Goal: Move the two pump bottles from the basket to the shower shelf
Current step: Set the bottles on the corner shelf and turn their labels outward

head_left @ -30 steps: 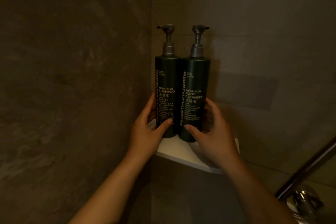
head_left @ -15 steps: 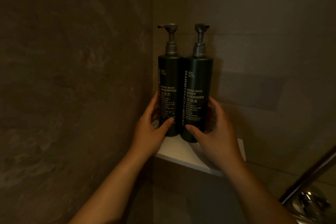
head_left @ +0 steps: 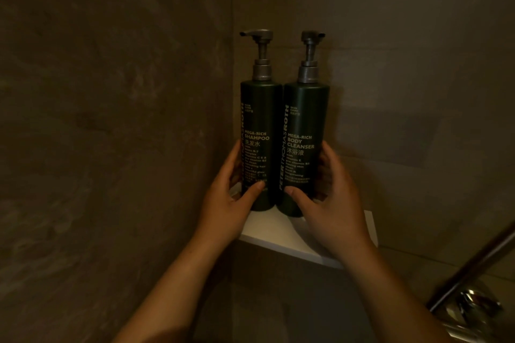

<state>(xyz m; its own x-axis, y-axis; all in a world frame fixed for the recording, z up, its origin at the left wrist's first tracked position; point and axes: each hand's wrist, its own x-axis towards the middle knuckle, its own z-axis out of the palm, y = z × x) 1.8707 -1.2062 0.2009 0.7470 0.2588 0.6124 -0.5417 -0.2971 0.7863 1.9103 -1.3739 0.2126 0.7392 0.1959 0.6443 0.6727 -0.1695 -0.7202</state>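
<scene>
Two dark green pump bottles with grey pumps stand upright side by side on a white corner shelf point(head_left: 267, 234) in the shower. The shampoo bottle point(head_left: 260, 120) is on the left, and my left hand point(head_left: 225, 203) wraps its lower part, thumb on the front. The body cleanser bottle point(head_left: 305, 120) is on the right, and my right hand point(head_left: 331, 203) holds its lower part the same way. The two bottles touch each other. The basket is out of view.
Dark stone walls meet in a corner right behind the bottles. A slanted metal bar point(head_left: 473, 264) and a chrome fitting point(head_left: 471, 306) sit at the lower right. The light is dim.
Both hands have stayed on the bottles. The bottles look slightly more squared up on the shelf, and the view has shifted a little.
</scene>
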